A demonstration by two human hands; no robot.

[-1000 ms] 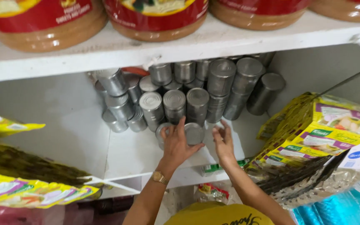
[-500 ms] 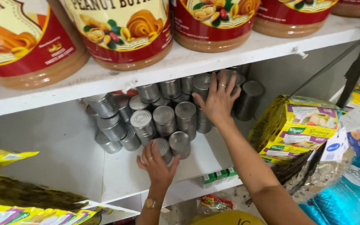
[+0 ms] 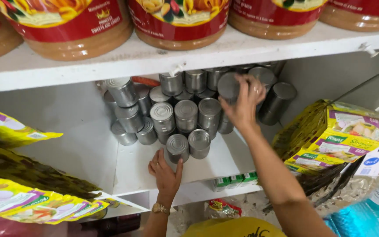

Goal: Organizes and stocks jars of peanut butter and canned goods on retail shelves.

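Silver tins stacked on a white shelf, both hands in among them.

One tin [image 3: 229,86] sits high in the stack [image 3: 185,115], and the right hand [image 3: 245,103] wraps its fingers around it. The left hand [image 3: 165,169] lies flat on the shelf [image 3: 88,145], fingers spread, thumb against a bottom tin [image 3: 177,147]. Big red-labelled jars [image 3: 178,19] above, yellow packets [image 3: 334,136] right.

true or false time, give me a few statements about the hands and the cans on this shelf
1. The right hand grips a silver can high in the stack. True.
2. The left hand holds a jar. False: it rests flat on the white shelf beside the front can.
3. The cans lie on their sides, ends facing out. True.
4. The left wrist is bare. False: it wears a gold watch.
5. Big red-labelled jars stand on the shelf above. True.
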